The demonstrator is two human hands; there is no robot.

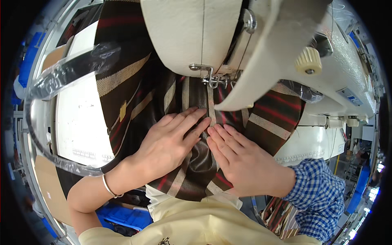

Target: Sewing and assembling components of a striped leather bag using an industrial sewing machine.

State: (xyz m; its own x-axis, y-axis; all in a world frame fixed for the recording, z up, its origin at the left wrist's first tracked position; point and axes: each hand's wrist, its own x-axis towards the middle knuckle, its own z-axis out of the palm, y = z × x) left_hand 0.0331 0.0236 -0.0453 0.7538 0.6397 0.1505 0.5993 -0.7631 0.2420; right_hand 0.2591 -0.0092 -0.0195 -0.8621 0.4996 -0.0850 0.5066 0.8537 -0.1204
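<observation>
- Fabric (202,157), dark brown with cream and red stripes, lies at the centre of the view, spreading from 11 o'clock round to 6 and out to 3. It is flatter toward its edges and rumpled into a glossy fold between the hands.
- At 12 o'clock a white sewing machine (183,36) stands over the fabric. Its metal foot (212,81) is above a narrow cream strip (211,106) that runs down toward the fingertips.
- The step in hand looks like lining up the fabric below the foot. The next move seems to call for even, light pressure from both hands, the strip straight, the fold smoothed and the fingers clear of the metal parts.
- The left hand (169,136), at 8 o'clock, is open and palm down, its fingers stretched toward 1 o'clock and resting on the fabric just left of the strip. Whether its thumb pinches anything, I cannot tell.
- The right hand (245,163), at 4 o'clock, is also open and palm down, fingers straight and close together, pointing to 11 o'clock; their tips touch the fabric near the strip's lower end. Its thumb is hidden.
- The fingertips of the two hands nearly meet.
- At 9 o'clock, a plastic-wrapped loop (36,134) curves beside the white table (79,118).
</observation>
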